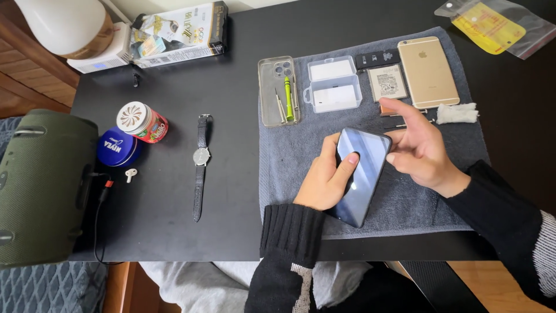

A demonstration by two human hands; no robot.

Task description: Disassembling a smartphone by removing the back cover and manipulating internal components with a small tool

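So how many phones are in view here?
2. A dark phone is held in the left hand over the grey towel, with the right hand at its upper edge. A gold phone lies face down at the towel's far right.

1. Towel (301,150) lies on table (231,69), right of centre.
2. Phone (362,174) over towel's near part, betw. left hand (324,179) at its 9 o'clock and right hand (420,148) at its 3 o'clock.
3. Clear case (278,91) at phone's 11 o'clock, w/ screwdrivers (288,99) in it.
4. Plastic box (333,85) just right of case.
5. Battery (387,82) right of box; second phone (428,72) right of battery.
6. Wad of tissue (457,113) at right hand's 2 o'clock.
7. Wristwatch (200,162) off towel, at phone's 9 o'clock.
8. Two tins (130,136) left of watch, earbud (130,174) at their 6 o'clock.
9. Speaker (40,185) at far left.
10. Carton (176,35) at watch's 12 o'clock.
11. Zip bag (492,24) at far right corner.
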